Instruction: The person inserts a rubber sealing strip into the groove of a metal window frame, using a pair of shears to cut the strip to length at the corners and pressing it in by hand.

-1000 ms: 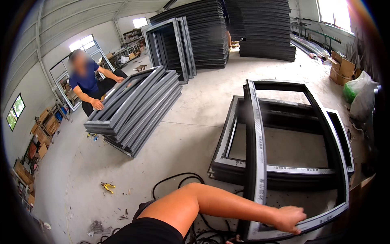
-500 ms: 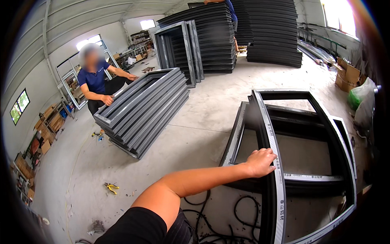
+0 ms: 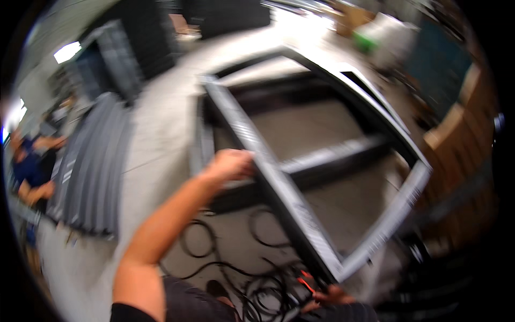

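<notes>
And here's the frame [image 3: 273, 178], tilted across the middle of your view, near corner pointing down toward you, with your left hand [image 3: 232, 164] curled tight on its left bar! Down by that corner is your right hand [image 3: 335, 296], just beside something orange-red [image 3: 306, 283], but it's blurred and partly hidden, so you can't tell its grip; under your frame lie more frames [image 3: 332, 155], black cables [image 3: 260, 279] loop over the floor, and out left a co-worker [image 3: 29, 169] in dark blue reaches toward a grey stack [image 3: 94, 166], while a whitish bag [image 3: 397, 40] sits far right
</notes>
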`<action>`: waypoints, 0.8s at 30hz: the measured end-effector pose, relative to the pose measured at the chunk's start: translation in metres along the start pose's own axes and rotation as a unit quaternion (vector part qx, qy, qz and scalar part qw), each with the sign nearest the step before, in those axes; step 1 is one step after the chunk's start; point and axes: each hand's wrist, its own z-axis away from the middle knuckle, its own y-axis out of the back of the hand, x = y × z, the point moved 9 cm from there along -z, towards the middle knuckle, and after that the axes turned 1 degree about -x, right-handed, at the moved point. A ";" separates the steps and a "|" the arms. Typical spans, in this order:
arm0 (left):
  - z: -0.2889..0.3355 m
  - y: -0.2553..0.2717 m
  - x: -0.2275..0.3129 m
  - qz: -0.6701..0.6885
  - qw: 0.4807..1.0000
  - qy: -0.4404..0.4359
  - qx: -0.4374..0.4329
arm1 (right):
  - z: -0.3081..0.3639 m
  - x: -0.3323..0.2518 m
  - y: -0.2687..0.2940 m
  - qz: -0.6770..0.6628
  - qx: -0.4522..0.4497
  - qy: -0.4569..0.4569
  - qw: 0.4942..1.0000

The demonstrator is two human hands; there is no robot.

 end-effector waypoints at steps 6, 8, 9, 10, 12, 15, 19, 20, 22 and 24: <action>0.017 -0.011 -0.013 0.081 0.995 0.028 -0.047 | 0.201 -0.098 0.150 0.024 0.274 0.033 0.961; 0.021 0.001 -0.017 0.081 0.996 0.035 -0.017 | 0.229 -0.177 0.175 -0.091 0.392 0.184 0.897; 0.019 0.002 -0.020 0.080 0.996 0.037 -0.014 | 0.232 -0.216 0.177 -0.054 0.427 0.281 0.858; 0.017 -0.008 -0.022 0.084 0.995 0.043 -0.015 | 0.227 -0.244 0.173 0.054 0.426 0.326 0.842; 0.015 -0.040 -0.018 0.079 0.994 0.048 -0.050 | 0.204 -0.292 0.156 0.195 0.445 0.344 0.804; 0.021 -0.040 -0.020 0.076 0.994 0.056 -0.061 | 0.119 -0.330 0.140 0.298 0.407 0.261 0.823; 0.039 -0.013 -0.021 0.031 0.998 0.041 -0.046 | 0.055 -0.321 0.118 0.327 0.350 0.168 0.862; 0.042 -0.006 -0.020 0.039 0.998 0.047 -0.025 | 0.067 -0.323 0.122 0.302 0.341 0.193 0.869; 0.036 0.014 -0.018 0.044 0.998 0.038 0.014 | 0.079 -0.319 0.124 0.296 0.364 0.230 0.852; 0.022 0.045 -0.019 0.054 0.997 0.009 0.049 | 0.084 -0.316 0.123 0.317 0.367 0.249 0.838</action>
